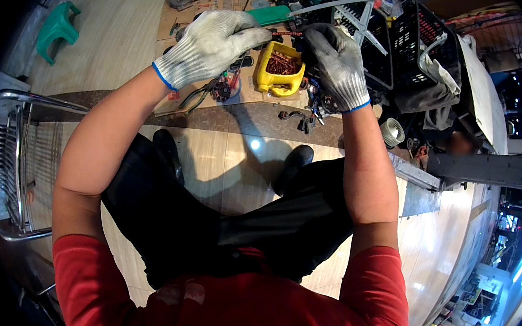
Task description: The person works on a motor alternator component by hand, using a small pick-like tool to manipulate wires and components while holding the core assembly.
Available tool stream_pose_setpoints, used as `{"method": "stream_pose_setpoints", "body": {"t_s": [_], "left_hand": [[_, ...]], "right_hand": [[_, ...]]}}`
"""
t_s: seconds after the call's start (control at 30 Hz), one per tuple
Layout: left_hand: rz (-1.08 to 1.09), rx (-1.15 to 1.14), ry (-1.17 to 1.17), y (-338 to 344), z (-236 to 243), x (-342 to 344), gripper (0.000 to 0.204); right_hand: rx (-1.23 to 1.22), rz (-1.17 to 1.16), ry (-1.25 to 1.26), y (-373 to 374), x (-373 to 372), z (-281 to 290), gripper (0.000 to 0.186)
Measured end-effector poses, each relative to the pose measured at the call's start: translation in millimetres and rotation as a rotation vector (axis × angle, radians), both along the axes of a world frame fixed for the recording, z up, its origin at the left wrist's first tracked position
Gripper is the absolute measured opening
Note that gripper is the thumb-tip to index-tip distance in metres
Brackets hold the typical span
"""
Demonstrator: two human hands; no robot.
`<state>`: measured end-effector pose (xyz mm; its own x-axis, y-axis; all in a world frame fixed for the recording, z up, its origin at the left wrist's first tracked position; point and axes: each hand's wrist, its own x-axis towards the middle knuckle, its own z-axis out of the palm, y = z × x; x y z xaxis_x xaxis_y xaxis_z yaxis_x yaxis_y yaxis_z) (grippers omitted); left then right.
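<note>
My left hand (207,49), in a white knit glove, has its fingers pinched at one end of a thin red-and-black piece (286,34). My right hand (333,60), in a greyer glove, is closed at the other end; its fingertips are partly hidden. Just beyond both is a green object (270,15) with a long metal strip (340,2). Below, between the hands, a cut yellow plastic container (281,87) holds several small copper-coloured parts. Pliers (196,98) and a round part (221,90) lie on cardboard (175,105) below my left hand.
Black plastic crates (415,44), a pale panel (485,100) and a white cylindrical fan wheel (392,131) are at right, above a metal beam (491,167). A green stool (54,32) stands upper left. A chrome-framed seat (7,166) is beside my left arm. Dark parts lie around the cardboard.
</note>
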<state>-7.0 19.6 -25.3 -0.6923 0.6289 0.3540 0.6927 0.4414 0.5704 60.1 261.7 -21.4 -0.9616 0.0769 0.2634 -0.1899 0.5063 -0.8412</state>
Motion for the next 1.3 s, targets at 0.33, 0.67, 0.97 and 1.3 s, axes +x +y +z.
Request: {"method": "stream_pose_setpoints", "body": {"t_s": [0.33, 0.67, 0.97, 1.3], "left_hand": [[0.023, 0.032, -0.104, 0.0, 7.5, 5.4, 0.055], [0.090, -0.140, -0.205, 2.7, 9.0, -10.4, 0.059], [0.034, -0.048, -0.157, 0.5, 7.7, -13.3, 0.059], [0.080, -0.107, -0.190, -0.8, -5.4, -13.3, 0.053]], "right_hand": [[-0.167, 0.029, -0.067, -0.3, 0.3, -3.4, 0.026], [0.065, 0.023, -0.014, 1.4, 0.5, -3.3, 0.030], [0.281, 0.085, 0.086, -0.7, 2.6, 4.0, 0.027], [0.349, 0.072, 0.085, 3.2, -1.3, -3.4, 0.035]]}}
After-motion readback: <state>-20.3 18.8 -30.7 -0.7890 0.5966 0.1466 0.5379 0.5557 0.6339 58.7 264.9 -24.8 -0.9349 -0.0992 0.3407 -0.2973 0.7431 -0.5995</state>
